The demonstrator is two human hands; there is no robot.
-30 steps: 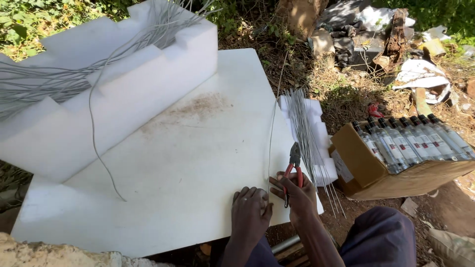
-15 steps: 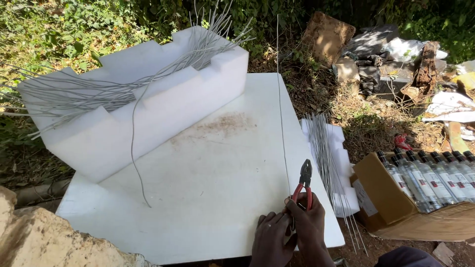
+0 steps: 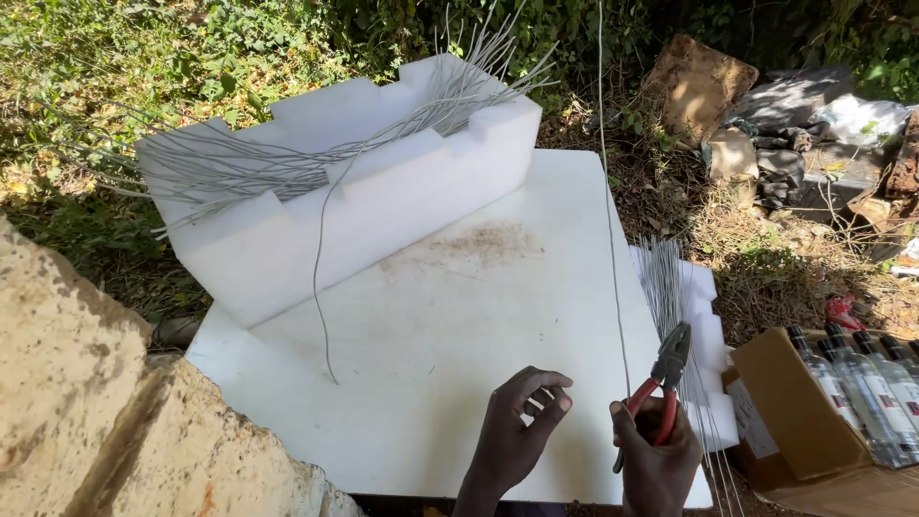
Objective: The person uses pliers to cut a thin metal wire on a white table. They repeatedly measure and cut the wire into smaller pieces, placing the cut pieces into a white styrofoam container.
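Red-handled pliers [image 3: 659, 383] are gripped in the right hand [image 3: 657, 455] at the near right corner of the white foam board [image 3: 450, 316], with the jaws pointed up and away and seemingly closed. The left hand [image 3: 517, 431] is held just beside it, a small gap left between the two, its fingers curled and nothing clearly pinched in them. A long thin wire [image 3: 610, 191] is seen rising straight up from near the right hand, past the pliers and off the top of the view; whether it is held by the hand cannot be told. A bundle of straight cut wires [image 3: 670, 287] is laid along the board's right edge. Toward the far left corner, a notched white foam block [image 3: 383, 201] is stood on the board, a tangle of grey wires [image 3: 287, 163] draped across it. A cardboard box of bottles [image 3: 842, 402] is set on the ground beyond the right edge.
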